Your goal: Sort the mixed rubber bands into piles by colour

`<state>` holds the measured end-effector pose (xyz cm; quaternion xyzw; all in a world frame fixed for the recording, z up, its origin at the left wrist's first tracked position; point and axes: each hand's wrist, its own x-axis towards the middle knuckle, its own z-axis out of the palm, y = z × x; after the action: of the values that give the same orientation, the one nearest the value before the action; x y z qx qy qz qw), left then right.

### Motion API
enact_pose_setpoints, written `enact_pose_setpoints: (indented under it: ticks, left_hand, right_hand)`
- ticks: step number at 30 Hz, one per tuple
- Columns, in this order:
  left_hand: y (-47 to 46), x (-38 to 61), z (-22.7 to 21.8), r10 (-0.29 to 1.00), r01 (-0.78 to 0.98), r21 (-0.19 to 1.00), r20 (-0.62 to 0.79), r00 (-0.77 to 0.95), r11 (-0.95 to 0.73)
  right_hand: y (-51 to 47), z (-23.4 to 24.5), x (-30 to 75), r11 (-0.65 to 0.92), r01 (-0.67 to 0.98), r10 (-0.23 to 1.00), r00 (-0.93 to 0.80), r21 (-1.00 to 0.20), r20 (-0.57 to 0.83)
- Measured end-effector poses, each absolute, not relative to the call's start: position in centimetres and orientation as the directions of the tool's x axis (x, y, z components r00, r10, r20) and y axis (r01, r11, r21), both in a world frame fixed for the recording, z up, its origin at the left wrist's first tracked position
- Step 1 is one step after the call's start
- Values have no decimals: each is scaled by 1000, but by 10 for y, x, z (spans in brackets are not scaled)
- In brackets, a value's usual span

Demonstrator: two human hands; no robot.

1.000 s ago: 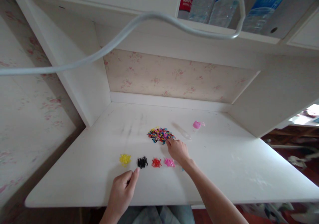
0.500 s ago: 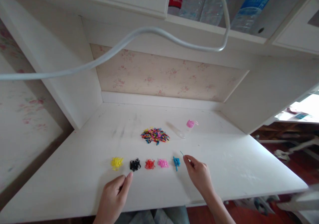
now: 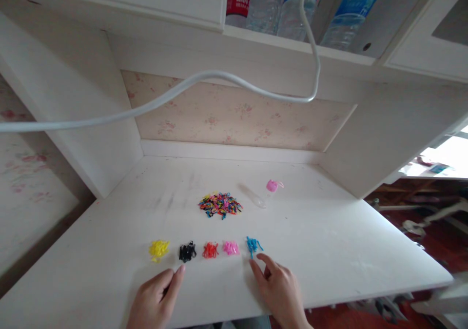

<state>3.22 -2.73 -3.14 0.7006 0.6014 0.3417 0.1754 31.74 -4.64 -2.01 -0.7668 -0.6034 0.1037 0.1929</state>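
Observation:
Just beyond the fingertips of my right hand lies a small heap of blue rubber bands. Thumb and forefinger are apart, with nothing visible between them. My left hand rests near the front of the desk, fingers curled in and thumb laid along them; no band shows in it. Its thumb tip is just below a heap of black rubber bands. Yellow bands, red bands and pink bands form separate heaps in the same row. Behind them sits a larger mixed-colour pile of rubber bands.
A clear plastic tube or bag and a pink cap-like piece lie behind on the white desk. A white cable crosses in front of the shelf, where water bottles stand.
My right hand has come down and left to just in front of the blue heap; the thin band in its fingers has been let go. The left hand stays curled. The camera view has shifted.

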Motion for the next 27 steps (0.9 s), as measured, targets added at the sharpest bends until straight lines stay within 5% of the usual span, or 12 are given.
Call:
enact_pose_setpoints:
  ticks: [9,18,27]
  left_hand:
    - [-27,33,-36,953,746,616,293,81,-253]
    - [-28,34,-36,952,751,609,293,84,-253]
    - [-28,33,-35,947,767,588,309,83,-259]
  right_hand:
    - [-47,-26,312,-175,944,977,201,-280,67]
    - [-58,-34,333,-228,834,940,323,-502,111]
    - [-36,-24,336,-273,860,940,333,-431,69]
